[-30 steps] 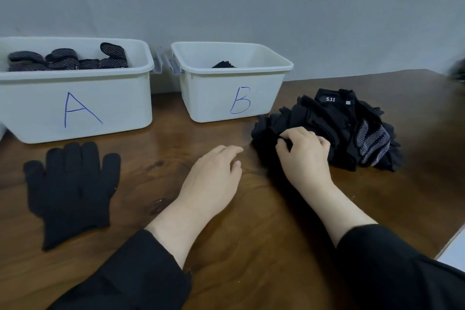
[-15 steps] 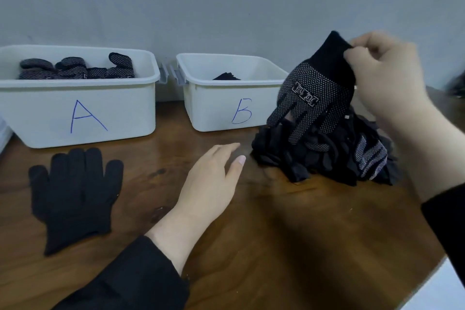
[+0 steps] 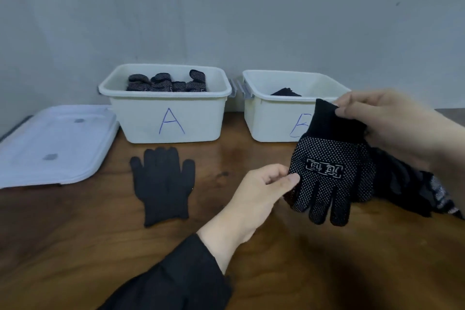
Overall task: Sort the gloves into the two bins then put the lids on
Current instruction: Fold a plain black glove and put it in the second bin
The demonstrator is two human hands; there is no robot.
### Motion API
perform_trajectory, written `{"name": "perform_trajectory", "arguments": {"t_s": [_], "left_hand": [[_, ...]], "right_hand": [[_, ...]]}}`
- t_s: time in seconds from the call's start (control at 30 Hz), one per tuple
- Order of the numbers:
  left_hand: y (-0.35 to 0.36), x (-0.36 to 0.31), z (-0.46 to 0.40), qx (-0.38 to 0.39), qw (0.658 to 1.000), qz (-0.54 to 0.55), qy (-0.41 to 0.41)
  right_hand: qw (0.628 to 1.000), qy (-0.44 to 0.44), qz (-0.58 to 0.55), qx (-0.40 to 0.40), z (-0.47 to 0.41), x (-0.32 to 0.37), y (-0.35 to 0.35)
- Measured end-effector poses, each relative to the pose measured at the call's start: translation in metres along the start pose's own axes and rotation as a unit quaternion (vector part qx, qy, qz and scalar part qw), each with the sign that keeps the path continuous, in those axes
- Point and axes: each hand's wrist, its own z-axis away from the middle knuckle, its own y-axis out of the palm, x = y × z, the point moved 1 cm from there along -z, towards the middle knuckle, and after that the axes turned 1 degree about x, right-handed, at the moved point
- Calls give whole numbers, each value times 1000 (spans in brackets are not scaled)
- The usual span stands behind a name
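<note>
Dotted glove (image 3: 332,173) hangs in the air between my hands, cuff up, fingers down, dotted palm facing me. It sits in front of bin B (image 3: 274,118) and covers part of the blue "B" on it. The white printed mark on the palm is block characters I can't read.

My right hand (image 3: 392,123) pinches the cuff at its top edge; its far side runs out of the picture. My left hand (image 3: 261,191) pinches the glove's lower left edge between thumb and curled fingers.

Behind the glove and under my right hand lies the glove pile (image 3: 412,184), mostly hidden by the glove and cut off at the right edge, so no count. One dotted patch shows at its far right.

In bin B, past my right hand, only a dark scrap of fabric (image 3: 285,92) shows above the rim.

Left of my left hand, a plain black glove (image 3: 162,184) lies flat on the wooden table (image 3: 327,259), fingers pointing at bin A (image 3: 168,118). Blue "A" fully legible. Dotted gloves (image 3: 167,82) piled inside; lower layers hidden by the wall.

Further left, a white lid (image 3: 55,143) lies flat, cut off at the left edge. Two grey marks on it, unreadable.
</note>
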Motion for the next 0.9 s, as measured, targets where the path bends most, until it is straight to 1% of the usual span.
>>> {"name": "perform_trajectory", "arguments": {"t_s": [0.07, 0.1, 0.13, 0.2, 0.23, 0.27, 0.33, 0.4, 0.43, 0.47, 0.57, 0.6, 0.67, 0.77, 0.83, 0.9], "left_hand": [[-11, 0, 10, -30, 999, -13, 5], [-19, 1, 15, -56, 996, -59, 21], [-28, 0, 20, -87, 987, -130, 45], [-48, -4, 34, -168, 942, -271, 102], [-58, -9, 41, -203, 918, -314, 131], [-70, -13, 49, -225, 897, -348, 155], [-95, -17, 61, -240, 859, -417, 176], [-122, -18, 71, -239, 834, -470, 161], [-135, -18, 76, -239, 825, -489, 151], [-145, -18, 80, -234, 818, -506, 141], [-166, -19, 90, -187, 809, -549, 94], [-170, -19, 92, -164, 807, -562, 80], [-174, -18, 92, -114, 804, -581, 55], [-173, -17, 90, -42, 802, -596, 7], [-172, -15, 90, -12, 798, -602, -33], [-172, -16, 89, -9, 796, -604, -38]], "right_hand": [[999, -4, 53, -8, -5, 0, 13], [997, -11, 76, -16, -9, 1, 20], [995, -23, 90, -27, -14, 2, 27], [993, -60, 89, -55, -23, 7, 41], [989, -92, 86, -78, -25, 11, 47], [982, -129, 89, -106, -26, 15, 54], [964, -197, 98, -150, -18, 21, 73], [952, -230, 131, -152, -5, 13, 97], [951, -233, 160, -129, 2, 3, 109], [948, -232, 200, -91, 8, -12, 122], [916, -218, 327, 84, 28, -63, 156], [910, -209, 341, 109, 36, -75, 162], [919, -215, 319, 87, 45, -83, 167], [931, -215, 291, 59, 45, -77, 166], [926, -203, 308, 83, 43, -78, 168], [922, -196, 318, 103, 42, -86, 170]]}}
